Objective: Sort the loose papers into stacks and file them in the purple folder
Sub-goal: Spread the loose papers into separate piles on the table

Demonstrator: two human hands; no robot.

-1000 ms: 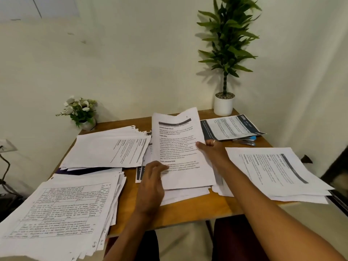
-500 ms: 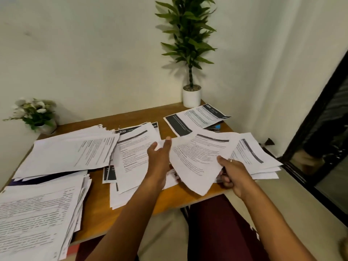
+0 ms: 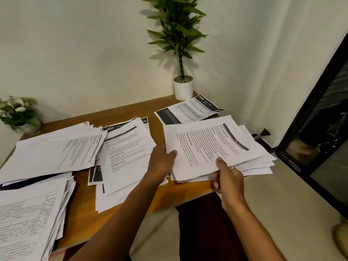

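Observation:
Printed papers lie in several piles on the wooden table [image 3: 131, 114]. At the right edge sits a stack of text sheets [image 3: 211, 146]. My left hand [image 3: 162, 162] holds its left edge, thumb on top. My right hand [image 3: 227, 176] pinches its near edge, thumb on top and fingers underneath. A middle pile [image 3: 128, 153] lies left of my left hand. A large pile [image 3: 56, 149] sits at the left, and another pile [image 3: 28, 217] at the near left. A dark strip of the purple folder [image 3: 26, 182] shows between those two left piles.
A tall potted plant [image 3: 183, 87] stands at the table's back right corner, with dark-banded sheets [image 3: 188, 111] in front of it. A small flower pot [image 3: 18, 113] sits at the back left. A dark-framed glass door [image 3: 320, 129] is at the right.
The sheet I carried to the right now lies on the right stack. Both hands have come onto that stack's edges. The camera has turned further right.

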